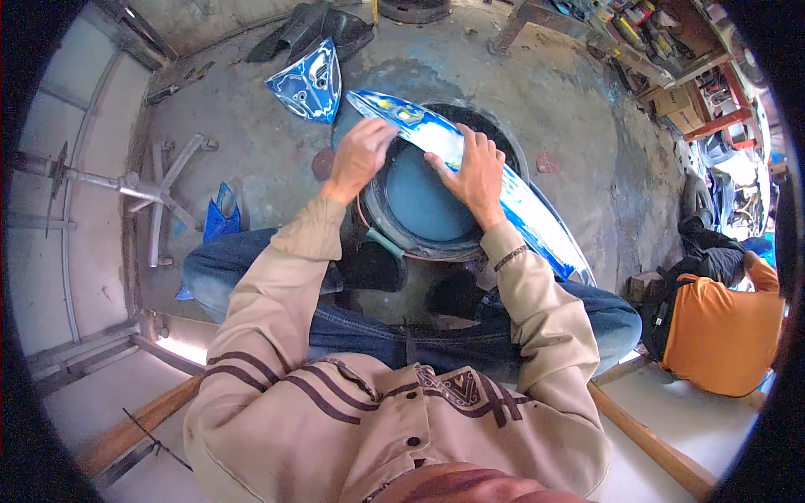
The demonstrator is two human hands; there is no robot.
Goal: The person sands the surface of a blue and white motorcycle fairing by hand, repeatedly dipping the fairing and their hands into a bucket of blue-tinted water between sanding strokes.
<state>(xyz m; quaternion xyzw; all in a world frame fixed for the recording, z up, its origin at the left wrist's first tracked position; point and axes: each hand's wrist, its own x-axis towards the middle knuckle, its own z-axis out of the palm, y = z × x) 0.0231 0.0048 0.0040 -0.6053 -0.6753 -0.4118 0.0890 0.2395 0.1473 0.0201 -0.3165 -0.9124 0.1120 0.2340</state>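
A long, narrow blue-and-white panel (436, 141), its paint patchy, lies slantwise across a round black tub (411, 248) of cloudy bluish water (423, 205). My right hand (474, 174) grips the panel near its middle, thumb on the near edge and fingers over the top. Close to the panel's far left end, my left hand (362, 155) is closed with its fingertips pressed together against the near edge. Whatever those fingers may hold is hidden. Beyond my left hand, a smaller blue-and-white piece (310, 84) with similar worn paint rests on the concrete floor.
At left stands a metal star-shaped base (159, 189); a blue piece (221, 216) lies near my knee. Black parts (314, 33) sit at the back. A cluttered shelf (654, 42) is at upper right. Another person in orange (721, 331) is at far right.
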